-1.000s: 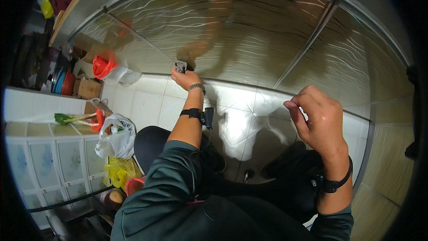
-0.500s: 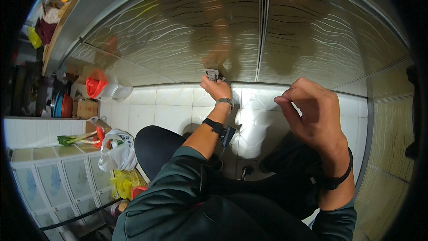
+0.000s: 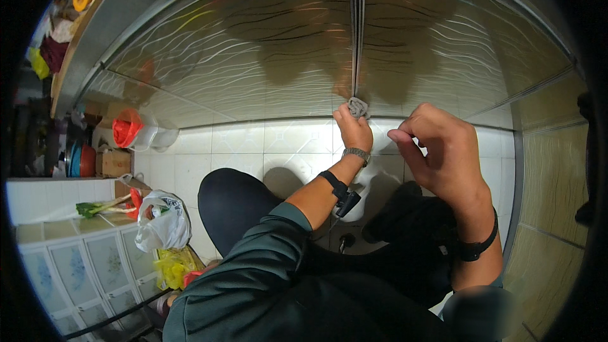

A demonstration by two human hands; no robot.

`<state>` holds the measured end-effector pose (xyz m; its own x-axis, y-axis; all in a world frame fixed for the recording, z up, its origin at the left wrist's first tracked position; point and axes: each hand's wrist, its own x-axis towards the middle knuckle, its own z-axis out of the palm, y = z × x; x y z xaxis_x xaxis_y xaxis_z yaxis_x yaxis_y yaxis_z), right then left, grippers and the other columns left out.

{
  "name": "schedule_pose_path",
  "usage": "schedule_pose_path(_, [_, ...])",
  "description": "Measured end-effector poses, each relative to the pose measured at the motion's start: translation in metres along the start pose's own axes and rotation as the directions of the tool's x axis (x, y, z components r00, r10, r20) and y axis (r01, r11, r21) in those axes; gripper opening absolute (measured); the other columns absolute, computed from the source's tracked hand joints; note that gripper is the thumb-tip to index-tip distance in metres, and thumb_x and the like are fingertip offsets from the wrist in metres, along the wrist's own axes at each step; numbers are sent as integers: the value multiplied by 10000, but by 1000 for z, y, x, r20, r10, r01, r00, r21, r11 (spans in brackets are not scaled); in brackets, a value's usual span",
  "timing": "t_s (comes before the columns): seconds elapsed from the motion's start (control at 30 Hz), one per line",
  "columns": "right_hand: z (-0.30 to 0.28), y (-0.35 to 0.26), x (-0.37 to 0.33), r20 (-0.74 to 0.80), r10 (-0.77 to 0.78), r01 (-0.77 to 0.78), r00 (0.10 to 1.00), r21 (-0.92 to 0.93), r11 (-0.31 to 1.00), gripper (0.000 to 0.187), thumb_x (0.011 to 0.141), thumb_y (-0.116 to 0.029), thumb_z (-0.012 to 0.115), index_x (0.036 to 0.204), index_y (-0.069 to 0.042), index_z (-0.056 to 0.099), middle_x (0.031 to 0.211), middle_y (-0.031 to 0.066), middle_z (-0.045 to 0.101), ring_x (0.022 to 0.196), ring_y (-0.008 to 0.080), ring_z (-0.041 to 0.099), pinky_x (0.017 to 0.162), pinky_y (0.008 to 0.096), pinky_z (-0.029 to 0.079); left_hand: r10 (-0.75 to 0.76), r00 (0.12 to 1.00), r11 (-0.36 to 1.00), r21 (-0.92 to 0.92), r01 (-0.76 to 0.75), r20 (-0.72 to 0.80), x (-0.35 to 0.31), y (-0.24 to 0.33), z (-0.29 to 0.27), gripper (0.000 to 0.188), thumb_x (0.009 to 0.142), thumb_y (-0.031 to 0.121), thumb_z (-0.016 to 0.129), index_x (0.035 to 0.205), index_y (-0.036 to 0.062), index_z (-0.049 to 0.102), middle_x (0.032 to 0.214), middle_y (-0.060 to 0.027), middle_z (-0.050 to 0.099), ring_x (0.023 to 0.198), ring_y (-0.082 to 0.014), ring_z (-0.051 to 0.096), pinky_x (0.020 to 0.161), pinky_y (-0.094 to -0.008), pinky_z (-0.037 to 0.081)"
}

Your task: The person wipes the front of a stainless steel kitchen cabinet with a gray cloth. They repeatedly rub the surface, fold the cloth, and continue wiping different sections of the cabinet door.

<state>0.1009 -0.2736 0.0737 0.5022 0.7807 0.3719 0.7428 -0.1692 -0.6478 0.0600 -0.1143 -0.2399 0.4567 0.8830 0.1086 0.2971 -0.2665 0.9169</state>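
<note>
A crumpled grey cloth [image 3: 358, 107] is bunched in the fingers of my left hand [image 3: 355, 129]. That hand presses it against the lower edge of the glossy cabinet doors [image 3: 285, 38], close to the seam where the two doors meet. My right hand [image 3: 443, 145] hangs in the air to the right, nearer to me, with its fingers curled and the thumb close to the index finger. A gap shows between thumb and palm, and nothing can be seen in it. Reflections of my arm appear on the door surface.
White floor tiles [image 3: 294, 136] run below the doors. At the left stand a bin with a red bag [image 3: 128, 128], a white plastic bag [image 3: 162, 220], a yellow bag [image 3: 177, 268] and a white drawer unit [image 3: 76, 266]. A tiled panel [image 3: 551, 196] rises at the right.
My left hand has slid the cloth rightward along the doors' lower edge, up to the seam. The right hand keeps nearly the same pose. The view has shifted slightly.
</note>
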Motion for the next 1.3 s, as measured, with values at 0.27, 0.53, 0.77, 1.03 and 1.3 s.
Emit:
schedule_pose_path(0.27, [26,-14,22,49,-128,134,991,-152,979,214,983,-116,925,910,-72,729,879,107,679,762,375,709,673,473,565,34,985,996,83,-20,-168,30,-34,-56,544,936,-162,603,1456,-11,557,1458,-308,546,1378,-563,569,1203,-585,485])
schedule_pose_path(0.53, [70,-37,52,149,-258,282,954,-172,944,228,951,-134,926,884,-61,720,881,114,678,787,371,715,681,478,569,-133,805,978,53,200,-578,114,-111,-154,470,964,-172,575,1410,-25,573,1428,-291,571,1325,-486,612,1204,-537,485])
schedule_pose_path(0.77, [87,-36,60,209,-262,305,942,-210,929,199,959,-117,928,892,-53,752,874,99,689,760,343,704,665,457,554,-326,632,913,-61,403,-703,185,-169,-267,459,1061,-68,627,1507,37,604,1495,-277,657,1367,-510,675,1173,-576,549])
schedule_pose_path(1.03, [81,-31,56,211,-215,263,954,-241,934,210,942,-142,926,872,-70,742,880,99,679,788,335,728,678,459,590,-313,656,896,14,443,-687,185,-201,-260,507,1035,-70,651,1529,36,609,1500,-258,640,1365,-501,677,1193,-533,550])
schedule_pose_path(1.3, [53,-17,39,142,-198,229,970,-257,939,189,893,-108,948,880,-65,765,883,91,686,777,326,736,679,449,598,-374,767,892,23,451,-522,150,-209,-191,538,998,-88,648,1525,6,601,1468,-285,632,1345,-519,669,1203,-534,524])
